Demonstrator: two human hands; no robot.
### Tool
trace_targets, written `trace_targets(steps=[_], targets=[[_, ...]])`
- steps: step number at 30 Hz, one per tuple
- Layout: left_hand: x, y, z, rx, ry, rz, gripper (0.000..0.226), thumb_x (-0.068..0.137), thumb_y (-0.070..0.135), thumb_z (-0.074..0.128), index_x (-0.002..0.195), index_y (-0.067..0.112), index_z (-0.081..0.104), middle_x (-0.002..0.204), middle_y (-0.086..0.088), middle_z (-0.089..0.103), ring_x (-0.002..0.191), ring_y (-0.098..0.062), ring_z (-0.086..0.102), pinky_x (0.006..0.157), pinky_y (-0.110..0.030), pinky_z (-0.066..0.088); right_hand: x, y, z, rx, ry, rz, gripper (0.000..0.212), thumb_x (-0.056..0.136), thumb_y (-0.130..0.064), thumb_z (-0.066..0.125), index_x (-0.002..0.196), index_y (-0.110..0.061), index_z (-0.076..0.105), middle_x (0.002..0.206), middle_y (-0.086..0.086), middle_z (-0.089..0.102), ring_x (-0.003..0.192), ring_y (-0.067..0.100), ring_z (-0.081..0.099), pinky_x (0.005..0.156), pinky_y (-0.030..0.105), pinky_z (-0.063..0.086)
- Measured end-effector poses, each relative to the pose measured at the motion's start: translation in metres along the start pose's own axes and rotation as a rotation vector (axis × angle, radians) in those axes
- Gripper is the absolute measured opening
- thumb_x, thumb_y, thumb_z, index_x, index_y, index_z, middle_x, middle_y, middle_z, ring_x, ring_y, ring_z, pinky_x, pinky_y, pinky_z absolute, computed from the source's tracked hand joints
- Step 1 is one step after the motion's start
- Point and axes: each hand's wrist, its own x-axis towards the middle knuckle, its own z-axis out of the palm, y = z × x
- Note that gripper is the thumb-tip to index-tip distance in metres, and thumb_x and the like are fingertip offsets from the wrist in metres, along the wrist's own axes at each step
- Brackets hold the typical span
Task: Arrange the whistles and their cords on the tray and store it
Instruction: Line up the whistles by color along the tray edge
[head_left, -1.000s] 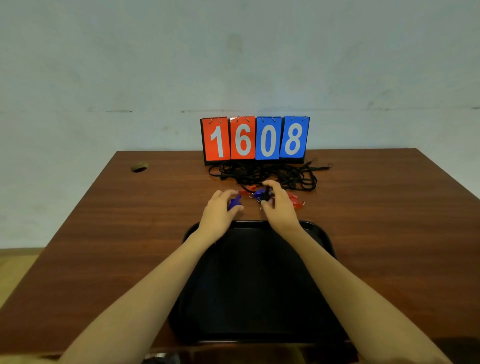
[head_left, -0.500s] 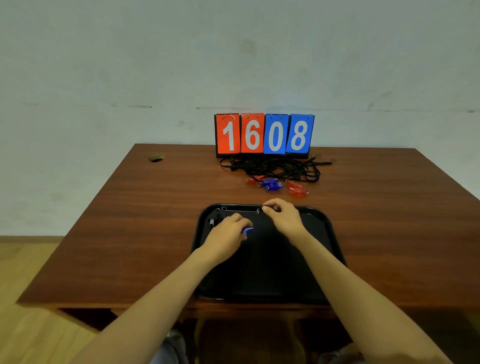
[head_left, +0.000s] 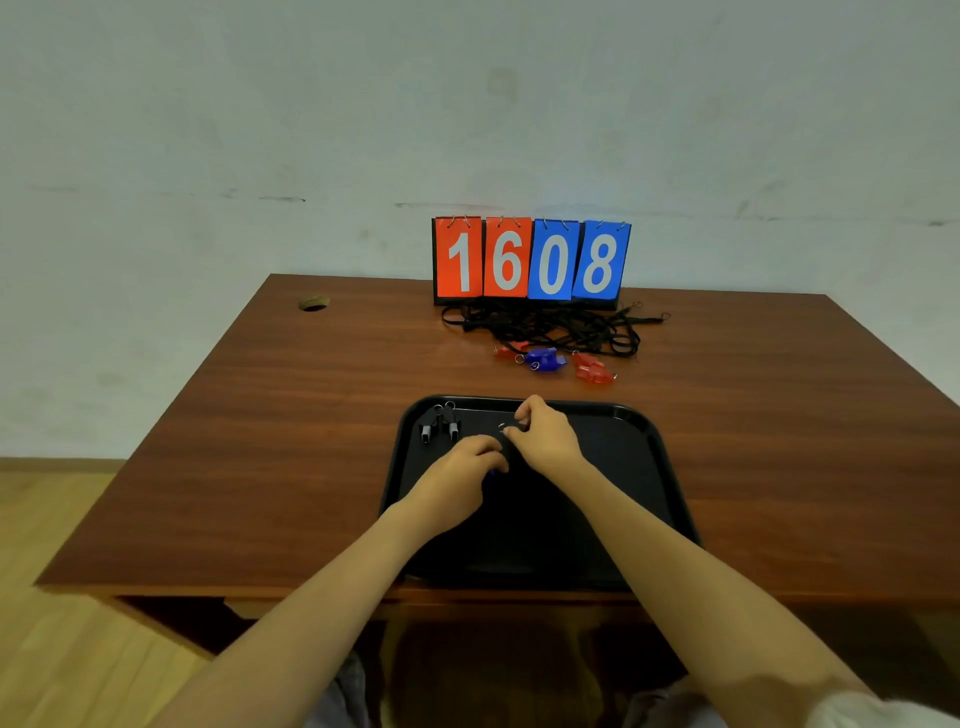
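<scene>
**A:** Head view: what has changed?

**B:** Both hands have come back from the loose whistles (head_left: 543, 359) to the tray (head_left: 649, 467). The left hand (head_left: 462, 462) curls round a blue whistle (head_left: 491, 474), low over the tray.

**A:** And the right hand (head_left: 545, 436)?

**B:** It is curled beside a small ring (head_left: 502, 427); I cannot tell whether it grips. Two black whistles (head_left: 439, 427) already lie on the tray. The cords (head_left: 545, 327) are untouched, so much remains.
</scene>
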Motion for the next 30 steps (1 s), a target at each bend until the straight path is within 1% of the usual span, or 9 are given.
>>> trace_targets(steps=[3,5,9,15,20,22,25,28,30], targets=[[0.002,-0.002,0.002,-0.006,0.236,-0.121,0.035,0.090,0.003,0.043,0.120,0.011,0.059,0.129,-0.003,0.052,0.123,-0.021,0.044,0.100,-0.031,0.039,0.003,-0.001,0.006,-0.029,-0.007,0.008,0.024,0.090,-0.024,0.062,0.107,-0.012,0.051,0.096,0.001,0.055,0.090,0.018,0.057,0.082,0.034,0.050],[0.009,-0.008,-0.001,0.131,0.307,-0.240,0.034,0.094,0.016,0.044,0.125,0.012,0.056,0.130,-0.004,0.052,0.125,-0.023,0.043,0.103,-0.034,0.035,0.005,-0.001,0.009,-0.024,-0.005,0.017,0.024,0.089,-0.024,0.062,0.107,-0.012,0.051,0.096,0.001,0.056,0.089,0.017,0.057,0.082,0.034,0.051],[0.023,-0.024,-0.006,0.365,0.195,-0.341,0.045,0.098,0.026,0.039,0.140,0.011,0.037,0.144,-0.006,0.040,0.137,-0.026,0.027,0.111,-0.037,0.021,0.008,-0.003,0.013,-0.021,0.025,0.022,0.023,0.089,-0.023,0.063,0.106,-0.013,0.050,0.096,0.001,0.057,0.092,0.019,0.061,0.084,0.035,0.053],[0.032,-0.031,-0.004,0.405,0.151,-0.333,0.037,0.098,0.021,0.037,0.133,0.014,0.046,0.145,-0.002,0.043,0.139,-0.023,0.026,0.114,-0.043,0.011,0.012,-0.003,0.016,-0.046,0.104,-0.005,0.023,0.088,-0.026,0.063,0.103,-0.014,0.050,0.093,0.001,0.050,0.096,0.021,0.055,0.084,0.037,0.051],[0.028,-0.037,-0.003,0.327,0.174,-0.326,0.039,0.099,0.020,0.035,0.137,0.018,0.043,0.149,0.000,0.038,0.141,-0.020,0.024,0.111,-0.041,0.006,0.023,-0.012,0.021,-0.021,0.027,-0.007,0.028,0.088,-0.027,0.064,0.105,-0.011,0.050,0.098,0.006,0.061,0.092,0.022,0.062,0.077,0.034,0.051],[0.026,-0.034,-0.003,0.298,0.235,-0.303,0.038,0.098,0.020,0.040,0.135,0.016,0.046,0.144,-0.004,0.043,0.137,-0.024,0.031,0.108,-0.041,0.013,0.027,-0.017,0.024,-0.014,0.008,0.004,0.029,0.088,-0.028,0.064,0.107,-0.010,0.050,0.102,0.008,0.062,0.092,0.023,0.062,0.074,0.032,0.051],[0.019,-0.022,0.004,0.339,0.404,-0.203,0.032,0.084,0.031,0.060,0.111,0.014,0.064,0.108,-0.004,0.065,0.104,-0.027,0.060,0.093,-0.040,0.036,0.034,-0.024,0.026,0.003,-0.017,0.019,0.029,0.089,-0.029,0.062,0.107,-0.009,0.052,0.106,0.011,0.062,0.095,0.025,0.062,0.077,0.035,0.052],[0.010,-0.009,0.014,0.346,0.319,-0.236,0.051,0.067,0.053,0.072,0.102,0.016,0.068,0.087,0.001,0.068,0.082,-0.021,0.065,0.082,-0.038,0.049,0.040,-0.026,0.027,-0.058,-0.031,0.019,0.029,0.090,-0.028,0.061,0.108,-0.007,0.055,0.110,0.012,0.061,0.099,0.027,0.062,0.084,0.038,0.053],[0.008,-0.006,0.016,0.329,0.257,-0.274,0.049,0.065,0.056,0.073,0.094,0.017,0.071,0.081,0.000,0.068,0.079,-0.023,0.065,0.081,-0.040,0.051,0.043,-0.025,0.026,-0.059,-0.042,0.038,0.030,0.089,-0.030,0.061,0.108,-0.007,0.056,0.107,0.012,0.063,0.096,0.027,0.064,0.083,0.038,0.054]])
